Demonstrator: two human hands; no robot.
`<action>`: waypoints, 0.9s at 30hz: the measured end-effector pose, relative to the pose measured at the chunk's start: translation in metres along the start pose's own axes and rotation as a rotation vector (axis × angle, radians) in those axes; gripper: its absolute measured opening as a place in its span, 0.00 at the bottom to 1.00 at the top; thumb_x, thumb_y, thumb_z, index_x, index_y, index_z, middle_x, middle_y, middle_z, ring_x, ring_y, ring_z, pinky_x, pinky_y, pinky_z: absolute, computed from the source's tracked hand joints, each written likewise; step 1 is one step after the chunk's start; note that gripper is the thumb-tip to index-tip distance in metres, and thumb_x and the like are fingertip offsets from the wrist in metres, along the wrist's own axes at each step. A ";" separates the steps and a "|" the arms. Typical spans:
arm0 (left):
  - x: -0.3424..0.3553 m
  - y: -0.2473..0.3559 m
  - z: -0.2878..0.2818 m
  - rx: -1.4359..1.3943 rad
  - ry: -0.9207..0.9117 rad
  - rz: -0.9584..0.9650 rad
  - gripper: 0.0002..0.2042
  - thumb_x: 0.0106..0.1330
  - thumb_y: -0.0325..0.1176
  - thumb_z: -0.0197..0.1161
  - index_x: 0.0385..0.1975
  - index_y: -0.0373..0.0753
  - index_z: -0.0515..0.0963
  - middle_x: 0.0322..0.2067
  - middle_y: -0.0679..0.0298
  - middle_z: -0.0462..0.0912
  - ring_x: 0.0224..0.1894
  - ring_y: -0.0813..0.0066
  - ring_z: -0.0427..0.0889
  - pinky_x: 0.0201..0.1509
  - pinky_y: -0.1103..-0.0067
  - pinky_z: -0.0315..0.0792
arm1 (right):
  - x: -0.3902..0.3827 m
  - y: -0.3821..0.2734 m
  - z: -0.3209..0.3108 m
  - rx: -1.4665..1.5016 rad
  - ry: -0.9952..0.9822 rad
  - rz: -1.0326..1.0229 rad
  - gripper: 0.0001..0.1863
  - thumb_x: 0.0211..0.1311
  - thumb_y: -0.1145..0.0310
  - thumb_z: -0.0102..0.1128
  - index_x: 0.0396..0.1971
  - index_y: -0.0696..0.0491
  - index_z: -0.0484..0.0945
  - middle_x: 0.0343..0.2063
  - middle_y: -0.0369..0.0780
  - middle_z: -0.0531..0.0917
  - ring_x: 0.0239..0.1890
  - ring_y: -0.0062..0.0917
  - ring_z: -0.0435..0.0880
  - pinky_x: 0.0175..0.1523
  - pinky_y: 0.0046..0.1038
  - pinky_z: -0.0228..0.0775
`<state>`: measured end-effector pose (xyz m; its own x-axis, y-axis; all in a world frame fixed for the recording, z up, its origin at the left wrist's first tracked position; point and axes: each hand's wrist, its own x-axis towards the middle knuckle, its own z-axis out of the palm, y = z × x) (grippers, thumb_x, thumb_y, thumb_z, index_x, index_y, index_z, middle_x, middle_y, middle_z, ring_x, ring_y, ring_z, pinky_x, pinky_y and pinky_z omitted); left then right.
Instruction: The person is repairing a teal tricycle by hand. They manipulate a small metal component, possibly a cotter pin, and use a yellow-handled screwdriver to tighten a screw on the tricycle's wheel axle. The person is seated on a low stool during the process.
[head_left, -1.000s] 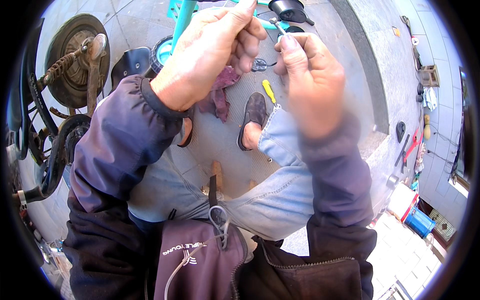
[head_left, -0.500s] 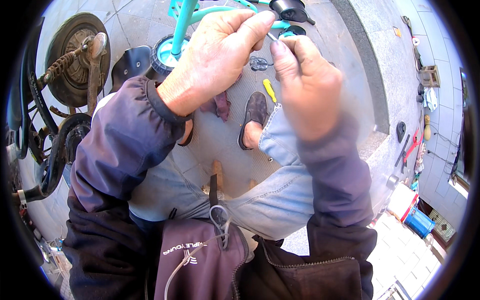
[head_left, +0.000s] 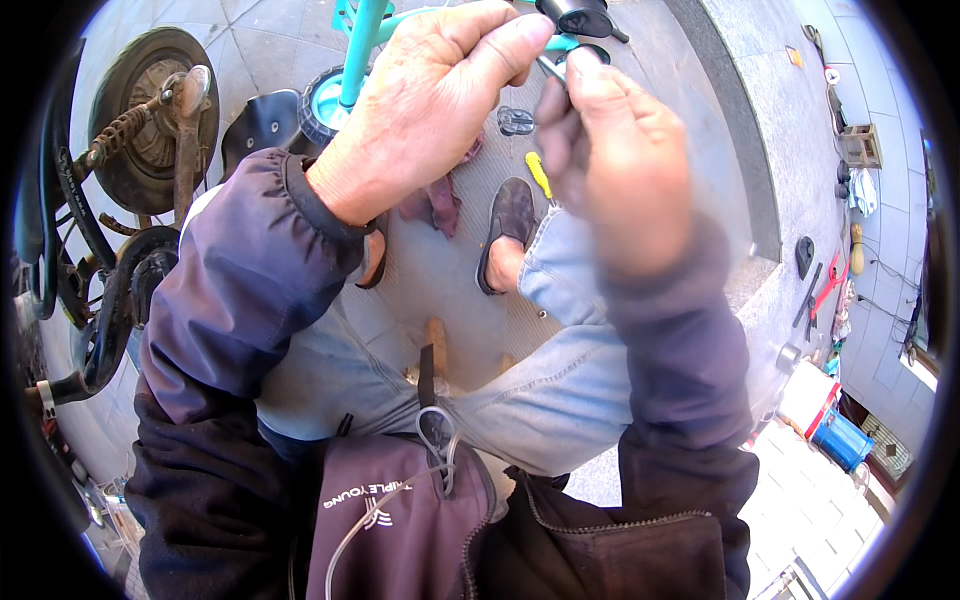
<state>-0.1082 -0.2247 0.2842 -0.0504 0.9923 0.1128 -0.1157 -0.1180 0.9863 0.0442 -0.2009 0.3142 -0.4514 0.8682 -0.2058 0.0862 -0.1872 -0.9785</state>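
Both my hands are raised close together at the top middle. My left hand (head_left: pixel 425 105) is closed, thumb pressed against its bent forefinger. Opposite it, my right hand (head_left: pixel 630 160) is closed too and partly smeared by motion. A thin grey rod-like piece (head_left: pixel 547 67) runs between the two pinches; most of it is hidden by fingers. Beyond the hands stands a small teal cycle frame (head_left: pixel 362 55) with a teal-hubbed wheel (head_left: pixel 325 102). A black pedal (head_left: pixel 516 121) shows in the gap under the hands, and a yellow-handled screwdriver (head_left: pixel 538 174) lies on the ground.
At the left is a dark two-wheeler with a large wheel (head_left: pixel 155 110) and coil spring. A dark red cloth (head_left: pixel 432 205) lies near my shoe (head_left: pixel 510 215). A stone step (head_left: pixel 735 90) curves along the right, with red-handled pliers (head_left: pixel 828 285) and a blue container (head_left: pixel 842 440) beyond.
My right hand has turned, its thumb moving up and slightly right. My left hand has shifted only slightly. More of the thin grey piece shows between them.
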 end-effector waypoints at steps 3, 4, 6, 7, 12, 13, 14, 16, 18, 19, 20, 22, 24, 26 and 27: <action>0.003 0.012 0.001 -0.132 -0.001 -0.228 0.12 0.69 0.37 0.51 0.27 0.37 0.72 0.17 0.73 0.65 0.18 0.88 0.62 0.19 0.87 0.61 | 0.007 0.021 0.003 -0.466 0.193 -0.577 0.10 0.62 0.65 0.56 0.27 0.57 0.73 0.12 0.37 0.74 0.15 0.20 0.73 0.20 0.24 0.62; 0.003 0.022 0.005 -0.150 -0.001 -0.315 0.14 0.70 0.40 0.48 0.25 0.38 0.70 0.15 0.72 0.65 0.15 0.86 0.64 0.15 0.86 0.64 | 0.005 0.019 0.003 -0.588 0.216 -0.617 0.08 0.59 0.69 0.59 0.28 0.57 0.74 0.14 0.39 0.75 0.17 0.24 0.77 0.23 0.26 0.67; 0.002 0.025 0.008 -0.172 0.010 -0.414 0.16 0.70 0.41 0.46 0.22 0.39 0.69 0.13 0.71 0.65 0.12 0.85 0.65 0.11 0.84 0.66 | 0.006 0.021 0.002 -0.717 0.220 -0.709 0.07 0.59 0.69 0.59 0.28 0.57 0.74 0.14 0.40 0.76 0.17 0.25 0.76 0.23 0.26 0.66; 0.001 0.023 0.008 -0.176 0.020 -0.426 0.16 0.70 0.41 0.46 0.22 0.39 0.69 0.13 0.71 0.65 0.12 0.85 0.64 0.09 0.84 0.66 | 0.007 0.021 0.001 -0.782 0.222 -0.755 0.07 0.59 0.69 0.59 0.28 0.57 0.74 0.14 0.40 0.76 0.17 0.26 0.76 0.23 0.26 0.66; -0.003 0.020 0.008 -0.127 0.018 -0.253 0.15 0.70 0.39 0.47 0.22 0.39 0.69 0.14 0.72 0.65 0.13 0.86 0.64 0.10 0.86 0.63 | 0.005 0.020 0.004 -0.487 0.122 -0.543 0.10 0.63 0.68 0.54 0.24 0.55 0.72 0.13 0.38 0.73 0.14 0.23 0.74 0.20 0.26 0.63; -0.003 0.016 0.007 -0.117 0.012 -0.209 0.14 0.70 0.38 0.47 0.22 0.39 0.69 0.14 0.72 0.65 0.13 0.87 0.64 0.10 0.86 0.62 | 0.004 0.020 0.004 -0.370 0.092 -0.468 0.11 0.64 0.66 0.52 0.23 0.54 0.72 0.12 0.38 0.72 0.13 0.22 0.72 0.19 0.26 0.62; -0.003 0.013 0.006 -0.106 0.007 -0.166 0.14 0.70 0.38 0.47 0.22 0.40 0.69 0.14 0.73 0.65 0.13 0.87 0.64 0.10 0.87 0.61 | 0.002 0.014 0.004 -0.145 0.020 -0.233 0.13 0.65 0.64 0.50 0.22 0.54 0.72 0.12 0.37 0.71 0.12 0.20 0.69 0.17 0.24 0.59; -0.006 0.019 0.008 -0.047 0.040 -0.142 0.14 0.70 0.37 0.48 0.22 0.40 0.68 0.14 0.73 0.65 0.13 0.88 0.63 0.12 0.88 0.60 | -0.003 -0.003 0.002 0.310 -0.130 0.241 0.16 0.67 0.61 0.47 0.21 0.52 0.71 0.11 0.34 0.69 0.10 0.16 0.64 0.15 0.21 0.54; -0.006 0.021 0.009 -0.030 0.028 -0.111 0.14 0.70 0.37 0.48 0.22 0.40 0.68 0.14 0.74 0.65 0.14 0.89 0.62 0.13 0.88 0.59 | -0.001 0.000 -0.004 0.685 -0.328 0.363 0.18 0.68 0.57 0.45 0.20 0.52 0.70 0.11 0.32 0.67 0.10 0.13 0.59 0.14 0.18 0.51; -0.005 0.021 0.008 -0.041 0.005 -0.096 0.13 0.70 0.37 0.48 0.23 0.39 0.68 0.14 0.74 0.65 0.14 0.89 0.62 0.13 0.88 0.59 | 0.000 0.002 -0.007 0.873 -0.428 0.421 0.19 0.68 0.56 0.44 0.20 0.51 0.70 0.11 0.31 0.66 0.10 0.12 0.56 0.14 0.17 0.49; -0.005 0.020 0.007 -0.052 -0.017 -0.081 0.13 0.70 0.37 0.48 0.23 0.39 0.68 0.14 0.74 0.65 0.14 0.89 0.62 0.14 0.89 0.59 | 0.002 0.005 -0.008 0.891 -0.487 0.404 0.19 0.67 0.55 0.45 0.22 0.53 0.72 0.13 0.31 0.69 0.11 0.11 0.60 0.15 0.17 0.49; -0.001 0.012 0.006 -0.016 0.006 -0.057 0.14 0.70 0.37 0.48 0.23 0.39 0.69 0.14 0.74 0.66 0.14 0.89 0.62 0.14 0.89 0.60 | -0.004 -0.001 -0.001 0.286 -0.173 0.121 0.17 0.67 0.56 0.48 0.25 0.54 0.74 0.14 0.33 0.72 0.12 0.13 0.64 0.16 0.17 0.52; -0.003 0.021 0.009 0.071 0.063 -0.059 0.14 0.70 0.37 0.49 0.22 0.39 0.70 0.14 0.74 0.66 0.14 0.89 0.63 0.14 0.88 0.60 | -0.005 0.001 0.007 -0.071 0.031 -0.150 0.12 0.64 0.62 0.55 0.30 0.56 0.77 0.16 0.36 0.76 0.16 0.16 0.72 0.22 0.17 0.62; -0.001 0.020 0.009 -0.003 0.062 -0.164 0.14 0.70 0.38 0.49 0.22 0.39 0.70 0.13 0.74 0.66 0.14 0.89 0.64 0.13 0.88 0.60 | 0.004 0.021 0.007 -0.287 0.151 -0.439 0.10 0.63 0.65 0.56 0.30 0.57 0.77 0.17 0.37 0.76 0.18 0.16 0.73 0.25 0.19 0.66; 0.000 0.019 0.009 -0.040 0.061 -0.216 0.14 0.70 0.38 0.49 0.22 0.39 0.70 0.13 0.73 0.66 0.14 0.89 0.64 0.13 0.88 0.60 | 0.006 0.025 0.007 -0.396 0.211 -0.583 0.09 0.62 0.66 0.57 0.30 0.57 0.76 0.17 0.37 0.76 0.19 0.16 0.74 0.27 0.20 0.68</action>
<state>-0.1019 -0.2271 0.3041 -0.0795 0.9908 -0.1092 -0.1699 0.0945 0.9809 0.0373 -0.2035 0.2882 -0.3446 0.8537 0.3906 0.2172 0.4773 -0.8515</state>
